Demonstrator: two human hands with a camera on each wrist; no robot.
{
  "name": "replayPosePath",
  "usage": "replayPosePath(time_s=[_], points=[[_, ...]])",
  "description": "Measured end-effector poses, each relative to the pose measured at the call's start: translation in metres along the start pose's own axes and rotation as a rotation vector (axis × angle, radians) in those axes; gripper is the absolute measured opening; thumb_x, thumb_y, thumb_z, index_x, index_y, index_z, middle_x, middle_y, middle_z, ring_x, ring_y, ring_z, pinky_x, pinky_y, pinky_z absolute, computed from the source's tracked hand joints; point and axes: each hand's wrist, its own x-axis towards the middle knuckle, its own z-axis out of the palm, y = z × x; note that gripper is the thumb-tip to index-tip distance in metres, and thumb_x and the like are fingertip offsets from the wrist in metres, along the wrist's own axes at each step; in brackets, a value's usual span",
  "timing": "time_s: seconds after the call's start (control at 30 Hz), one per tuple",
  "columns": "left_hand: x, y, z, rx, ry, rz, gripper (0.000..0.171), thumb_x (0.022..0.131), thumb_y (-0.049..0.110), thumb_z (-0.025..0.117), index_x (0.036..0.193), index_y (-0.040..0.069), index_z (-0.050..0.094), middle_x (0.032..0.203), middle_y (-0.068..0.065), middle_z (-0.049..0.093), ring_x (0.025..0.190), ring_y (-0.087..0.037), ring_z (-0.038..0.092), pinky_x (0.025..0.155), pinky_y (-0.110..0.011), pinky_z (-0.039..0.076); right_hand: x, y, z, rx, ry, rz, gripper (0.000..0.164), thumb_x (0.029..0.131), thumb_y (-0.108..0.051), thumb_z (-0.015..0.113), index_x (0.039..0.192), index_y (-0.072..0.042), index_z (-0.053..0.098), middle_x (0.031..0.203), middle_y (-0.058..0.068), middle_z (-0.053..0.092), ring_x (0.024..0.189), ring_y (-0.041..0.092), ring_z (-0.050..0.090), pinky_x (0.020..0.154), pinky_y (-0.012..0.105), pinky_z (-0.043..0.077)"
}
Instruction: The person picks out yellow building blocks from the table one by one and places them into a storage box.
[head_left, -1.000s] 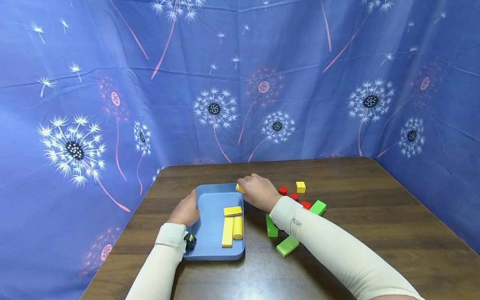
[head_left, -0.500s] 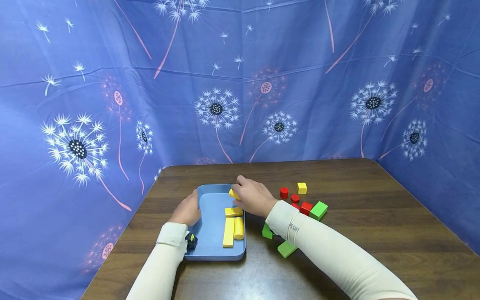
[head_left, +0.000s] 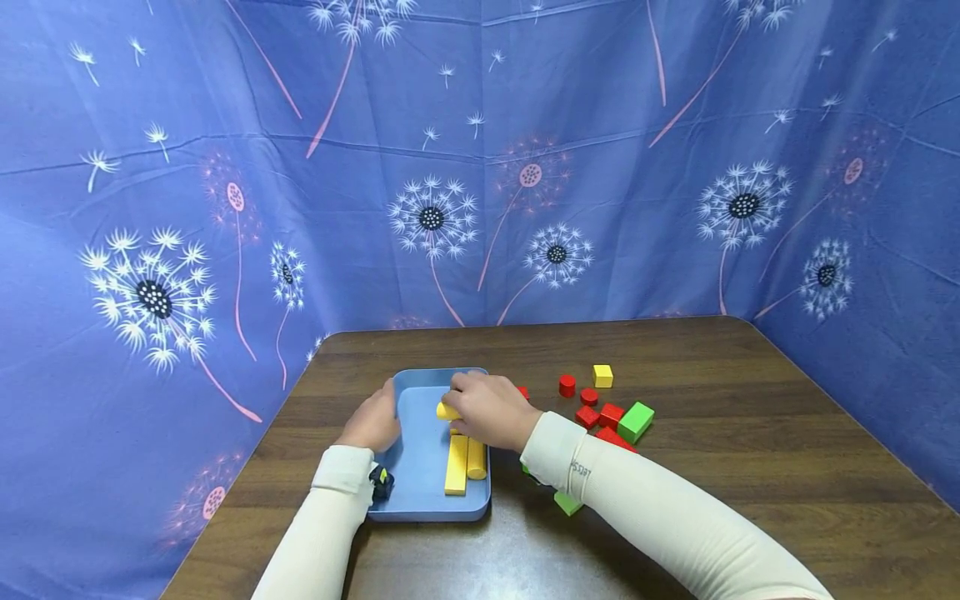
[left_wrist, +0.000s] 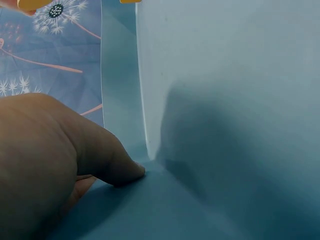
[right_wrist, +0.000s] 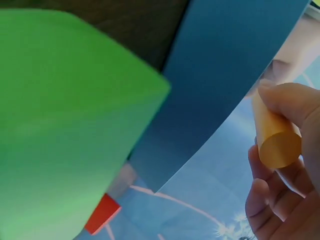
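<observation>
My left hand (head_left: 371,421) grips the left wall of a blue tray (head_left: 427,516). In the left wrist view the thumb (left_wrist: 117,162) lies on the wall's inner side, with a bit of finger outside it. Above the tray's right half, my right hand (head_left: 493,408) pinches a yellow cylinder block (head_left: 446,412), its round end facing the right wrist camera. Below that hand, on the tray floor, lie a long yellow block (head_left: 456,467) and another yellow cylinder (head_left: 477,460) side by side. A further yellow block behind them is mostly covered by the right hand.
Right of the tray, red cylinders (head_left: 567,386) and red blocks (head_left: 611,416) lie scattered on the wooden table (head_left: 712,375). A yellow cube (head_left: 602,377) sits behind them. Green blocks (head_left: 636,422) lie nearby, some partly under the right sleeve. Blue patterned cloth (head_left: 480,208) hangs behind.
My right hand has carried the yellow cylinder from the tray's far right corner leftward and nearer, over the tray. The left hand has kept its place on the wall.
</observation>
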Motion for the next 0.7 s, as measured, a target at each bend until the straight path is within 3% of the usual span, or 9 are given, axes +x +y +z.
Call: replayPosePath(time_s=[0.23, 0.5, 0.7], points=[[-0.002, 0.002, 0.0, -0.001, 0.0, -0.005, 0.071, 0.099, 0.003, 0.051, 0.16, -0.011, 0.019, 0.156, -0.032, 0.043, 0.141, -0.046, 0.048, 0.114, -0.062, 0.043, 0.0, -0.012, -0.002, -0.048, 0.026, -0.124, 0.022, 0.089, -0.034, 0.08, 0.109, -0.024, 0.079, 0.098, -0.008, 0.068, 0.082, 0.009, 0.06, 0.069, 0.022, 0.057], [-0.005, 0.005, -0.002, 0.009, -0.002, 0.005, 0.071, 0.099, 0.003, 0.051, 0.16, -0.012, 0.018, 0.157, -0.032, 0.042, 0.141, -0.046, 0.049, 0.114, -0.06, 0.044, 0.001, -0.021, -0.002, -0.025, 0.008, -0.218, 0.027, 0.087, -0.034, 0.084, 0.112, -0.028, 0.079, 0.103, -0.009, 0.072, 0.093, 0.008, 0.063, 0.087, 0.022, 0.058], [-0.004, 0.005, -0.002, 0.022, 0.008, 0.019, 0.071, 0.098, 0.003, 0.053, 0.159, -0.013, 0.02, 0.155, -0.032, 0.044, 0.139, -0.045, 0.051, 0.113, -0.06, 0.046, -0.001, -0.026, 0.0, 0.023, -0.024, -0.258, 0.032, 0.085, -0.031, 0.086, 0.116, -0.035, 0.078, 0.112, -0.008, 0.069, 0.101, 0.011, 0.058, 0.087, 0.028, 0.056]])
